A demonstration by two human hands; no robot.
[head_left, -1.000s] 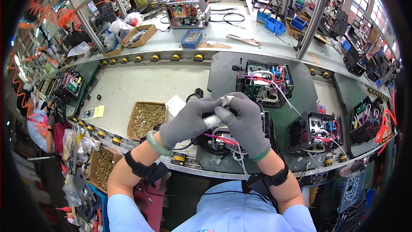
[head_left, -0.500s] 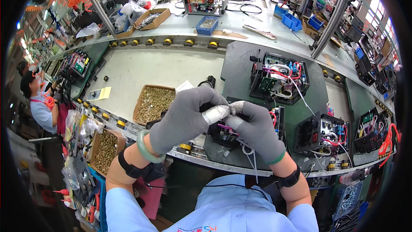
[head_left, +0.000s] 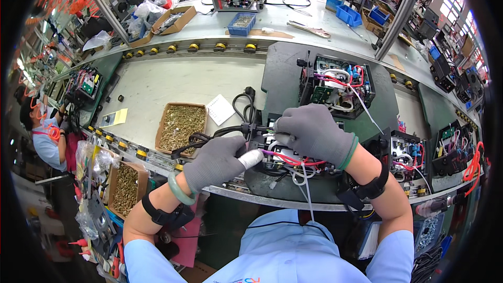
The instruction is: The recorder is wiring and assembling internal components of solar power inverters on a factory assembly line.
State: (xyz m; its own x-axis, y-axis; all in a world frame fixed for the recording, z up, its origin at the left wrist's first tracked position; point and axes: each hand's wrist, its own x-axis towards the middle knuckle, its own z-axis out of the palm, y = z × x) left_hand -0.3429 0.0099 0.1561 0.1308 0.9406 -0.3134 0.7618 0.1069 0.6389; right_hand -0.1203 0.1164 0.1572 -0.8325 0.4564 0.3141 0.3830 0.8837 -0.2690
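Note:
My left hand (head_left: 219, 161), in a grey glove with white tape round the thumb, has its fingers curled at the left side of an open black electrical unit (head_left: 272, 165). Its thumb tip lies against the end of red and purple wires (head_left: 288, 158); whatever it grips is hidden. Over the same unit, my right hand (head_left: 318, 132), gloved likewise, pinches thumb and fingers together near its upper left part. What sits in that pinch is too small to make out. A black power cable with a plug (head_left: 246, 106) runs beside the unit. A white cable tie (head_left: 307, 191) hangs from the wires.
Left of the unit stands a cardboard box of small brass-coloured fasteners (head_left: 182, 126), with a white paper (head_left: 220, 109) beside it. Another open unit (head_left: 338, 84) sits farther back on the dark green board (head_left: 283, 73). A roller rail (head_left: 209, 48) runs behind. A co-worker (head_left: 44, 136) is at far left.
My hands were together above the unit and have come apart. The left has moved lower; the right now reaches down to the unit. The view has shifted slightly.

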